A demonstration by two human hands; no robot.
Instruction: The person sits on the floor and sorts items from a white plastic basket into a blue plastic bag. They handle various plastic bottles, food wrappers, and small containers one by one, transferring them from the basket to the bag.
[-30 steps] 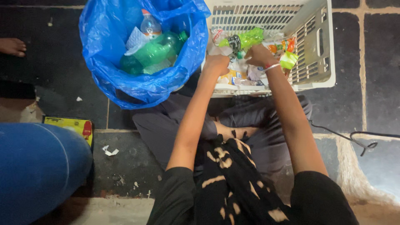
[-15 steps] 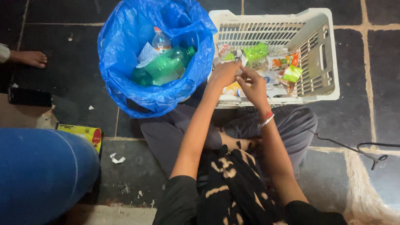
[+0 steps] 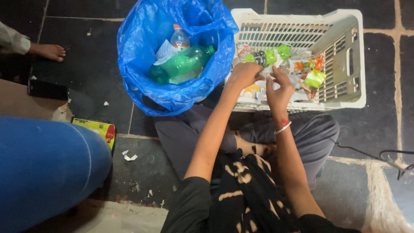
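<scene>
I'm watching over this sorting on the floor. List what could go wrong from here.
1. The left hand and right hand share a grip on the green bottle above the white crate; it may slip back in.
2. The blue bag has soft, sagging walls and could slump, spilling bottles.
3. The black cable lies by the knee and might snag.

Bottle label: dark band round the green bottle in the white crate.
Wrappers: orange packet, yellow-green packet beside it.
Floor: flat yellow-red box; dark phone screen.
</scene>
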